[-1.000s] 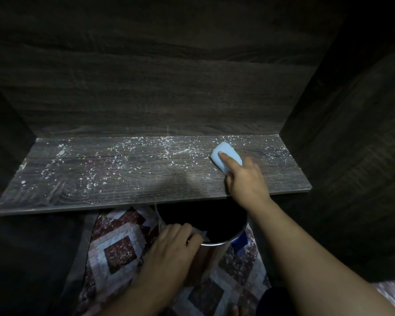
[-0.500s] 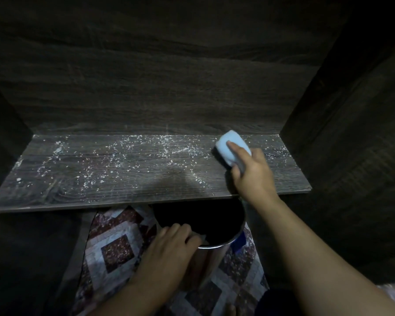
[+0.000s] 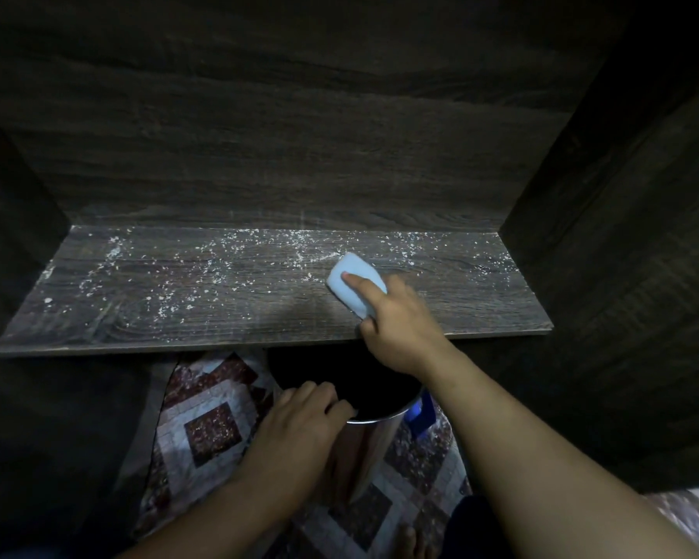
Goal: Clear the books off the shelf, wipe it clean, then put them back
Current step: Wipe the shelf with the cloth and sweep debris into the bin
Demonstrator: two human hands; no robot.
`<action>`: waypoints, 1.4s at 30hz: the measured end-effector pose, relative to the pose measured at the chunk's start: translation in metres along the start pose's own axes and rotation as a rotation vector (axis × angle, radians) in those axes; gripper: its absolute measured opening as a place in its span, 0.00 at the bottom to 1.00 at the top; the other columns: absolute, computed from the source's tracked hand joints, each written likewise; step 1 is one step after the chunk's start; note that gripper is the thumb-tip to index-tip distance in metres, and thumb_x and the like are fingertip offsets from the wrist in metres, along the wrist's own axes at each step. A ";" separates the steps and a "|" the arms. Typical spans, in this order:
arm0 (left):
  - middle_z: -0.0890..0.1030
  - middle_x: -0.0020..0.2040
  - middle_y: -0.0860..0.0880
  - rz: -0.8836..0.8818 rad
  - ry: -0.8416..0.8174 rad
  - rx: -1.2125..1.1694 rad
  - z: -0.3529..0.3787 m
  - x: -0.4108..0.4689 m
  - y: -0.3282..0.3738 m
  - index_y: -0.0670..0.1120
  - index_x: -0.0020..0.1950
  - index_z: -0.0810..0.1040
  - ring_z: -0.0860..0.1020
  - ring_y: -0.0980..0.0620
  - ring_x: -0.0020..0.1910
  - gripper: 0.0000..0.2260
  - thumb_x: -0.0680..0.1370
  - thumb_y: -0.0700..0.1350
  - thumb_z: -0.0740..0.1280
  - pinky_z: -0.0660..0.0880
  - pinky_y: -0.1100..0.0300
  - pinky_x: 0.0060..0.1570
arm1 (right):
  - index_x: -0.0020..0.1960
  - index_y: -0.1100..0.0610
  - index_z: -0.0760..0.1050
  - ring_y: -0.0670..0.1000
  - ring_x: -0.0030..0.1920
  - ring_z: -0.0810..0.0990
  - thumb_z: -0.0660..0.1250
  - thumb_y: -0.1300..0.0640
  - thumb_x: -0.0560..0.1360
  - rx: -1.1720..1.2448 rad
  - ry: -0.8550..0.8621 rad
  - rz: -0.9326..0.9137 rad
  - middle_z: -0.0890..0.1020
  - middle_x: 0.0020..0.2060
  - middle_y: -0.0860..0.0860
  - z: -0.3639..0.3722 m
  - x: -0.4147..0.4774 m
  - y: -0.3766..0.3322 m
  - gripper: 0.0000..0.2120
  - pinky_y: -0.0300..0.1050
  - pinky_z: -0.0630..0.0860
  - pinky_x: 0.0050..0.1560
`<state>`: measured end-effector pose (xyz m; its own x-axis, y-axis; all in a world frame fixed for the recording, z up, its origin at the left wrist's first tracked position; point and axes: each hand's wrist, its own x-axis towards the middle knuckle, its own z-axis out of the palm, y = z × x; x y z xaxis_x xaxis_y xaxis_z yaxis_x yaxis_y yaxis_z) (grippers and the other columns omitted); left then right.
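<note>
Crumbs (image 3: 202, 272), small and white, lie all over the dark wooden shelf (image 3: 218, 316). The right hand (image 3: 400, 324) holds a blue sponge (image 3: 356, 272) flat on the shelf, right of the middle, its fingers (image 3: 360, 284) clamped on it. Below the shelf edge, the left hand (image 3: 299, 425) curls its fingers over the rim of a shiny metal bin (image 3: 368, 437) on the patterned floor (image 3: 210, 429).

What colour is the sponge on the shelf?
Light blue. The sponge shows best in the head view, held by the right hand on the speckled shelf.

shelf (image 3: 218, 300): matt wood grain | bin (image 3: 374, 431): shiny metal | floor (image 3: 210, 429): patterned tile
</note>
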<state>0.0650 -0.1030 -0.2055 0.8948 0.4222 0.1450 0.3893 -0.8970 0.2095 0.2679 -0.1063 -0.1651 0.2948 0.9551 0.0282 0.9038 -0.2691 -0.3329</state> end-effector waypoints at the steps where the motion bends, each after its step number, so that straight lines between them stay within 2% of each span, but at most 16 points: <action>1: 0.74 0.39 0.51 -0.003 -0.002 0.001 -0.001 -0.001 -0.001 0.51 0.44 0.80 0.75 0.49 0.37 0.14 0.67 0.44 0.55 0.74 0.55 0.33 | 0.75 0.41 0.59 0.58 0.63 0.66 0.62 0.57 0.75 0.023 -0.013 -0.022 0.67 0.65 0.57 -0.001 0.001 -0.001 0.31 0.49 0.65 0.63; 3: 0.74 0.39 0.51 -0.015 -0.005 0.000 -0.004 -0.002 -0.002 0.50 0.43 0.80 0.75 0.49 0.37 0.15 0.67 0.44 0.54 0.75 0.55 0.33 | 0.74 0.41 0.62 0.58 0.61 0.69 0.62 0.59 0.75 0.076 0.038 -0.034 0.69 0.62 0.56 -0.002 0.003 -0.002 0.31 0.50 0.69 0.62; 5: 0.74 0.39 0.51 -0.026 -0.006 -0.012 -0.006 -0.005 -0.004 0.50 0.43 0.79 0.75 0.50 0.37 0.16 0.67 0.43 0.53 0.75 0.54 0.33 | 0.73 0.43 0.64 0.61 0.58 0.71 0.63 0.61 0.73 0.095 0.166 -0.006 0.71 0.60 0.57 -0.003 0.008 0.001 0.31 0.53 0.71 0.60; 9: 0.74 0.39 0.51 -0.019 0.003 -0.046 -0.007 -0.011 -0.008 0.50 0.44 0.79 0.75 0.50 0.38 0.15 0.67 0.43 0.54 0.75 0.56 0.33 | 0.75 0.47 0.62 0.62 0.59 0.71 0.63 0.64 0.72 0.063 0.293 0.131 0.70 0.63 0.60 -0.002 0.021 0.012 0.34 0.56 0.70 0.61; 14: 0.74 0.40 0.52 -0.009 0.022 -0.068 -0.010 -0.016 -0.014 0.51 0.45 0.79 0.74 0.51 0.38 0.17 0.66 0.42 0.53 0.73 0.58 0.35 | 0.76 0.44 0.58 0.61 0.64 0.67 0.63 0.59 0.73 -0.030 0.119 0.087 0.67 0.71 0.55 0.011 0.027 0.009 0.34 0.56 0.67 0.66; 18: 0.74 0.41 0.51 -0.028 0.014 -0.072 -0.009 -0.019 -0.020 0.50 0.47 0.80 0.74 0.50 0.39 0.18 0.66 0.43 0.53 0.74 0.56 0.35 | 0.75 0.43 0.61 0.57 0.65 0.66 0.63 0.61 0.72 0.043 0.048 -0.008 0.69 0.69 0.51 0.009 0.022 -0.005 0.33 0.56 0.66 0.66; 27: 0.75 0.40 0.52 -0.019 -0.059 -0.107 -0.006 -0.021 -0.028 0.50 0.47 0.81 0.75 0.50 0.38 0.19 0.64 0.47 0.55 0.74 0.57 0.34 | 0.71 0.46 0.67 0.56 0.65 0.71 0.67 0.65 0.72 0.092 -0.056 -0.032 0.72 0.68 0.52 -0.009 -0.001 -0.013 0.31 0.49 0.69 0.64; 31: 0.73 0.40 0.52 -0.024 -0.061 -0.121 -0.003 -0.022 -0.030 0.51 0.46 0.80 0.73 0.52 0.38 0.13 0.63 0.44 0.66 0.72 0.59 0.34 | 0.67 0.43 0.70 0.53 0.61 0.75 0.67 0.64 0.72 0.124 -0.136 -0.010 0.75 0.66 0.49 -0.019 -0.004 -0.013 0.28 0.45 0.72 0.57; 33: 0.73 0.40 0.52 -0.027 -0.049 -0.127 -0.001 -0.023 -0.031 0.51 0.46 0.80 0.73 0.51 0.39 0.12 0.65 0.45 0.64 0.72 0.59 0.35 | 0.64 0.40 0.73 0.50 0.55 0.77 0.68 0.63 0.72 0.180 -0.170 0.014 0.76 0.63 0.47 -0.022 -0.001 -0.010 0.26 0.45 0.74 0.55; 35: 0.73 0.41 0.52 -0.025 -0.045 -0.139 -0.001 -0.024 -0.032 0.51 0.47 0.80 0.74 0.51 0.39 0.16 0.65 0.47 0.57 0.73 0.58 0.36 | 0.63 0.40 0.74 0.49 0.50 0.77 0.68 0.64 0.71 0.262 -0.111 0.045 0.77 0.61 0.46 -0.024 0.000 -0.008 0.26 0.45 0.76 0.52; 38: 0.74 0.41 0.52 -0.031 -0.031 -0.142 -0.002 -0.023 -0.031 0.51 0.46 0.80 0.74 0.50 0.39 0.16 0.66 0.47 0.56 0.73 0.58 0.35 | 0.67 0.45 0.73 0.53 0.60 0.75 0.65 0.67 0.71 0.275 0.071 0.044 0.76 0.63 0.51 -0.019 0.004 -0.003 0.29 0.47 0.73 0.61; 42: 0.73 0.41 0.52 -0.028 -0.040 -0.138 0.000 -0.024 -0.031 0.52 0.46 0.80 0.74 0.51 0.40 0.13 0.65 0.45 0.61 0.73 0.58 0.36 | 0.72 0.47 0.68 0.57 0.66 0.70 0.64 0.67 0.72 0.174 0.045 0.049 0.73 0.65 0.55 -0.003 0.003 -0.002 0.31 0.46 0.65 0.69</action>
<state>0.0319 -0.0856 -0.2155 0.8930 0.4388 0.0995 0.3828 -0.8571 0.3447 0.2683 -0.1033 -0.1618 0.3546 0.9337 0.0489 0.8217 -0.2863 -0.4927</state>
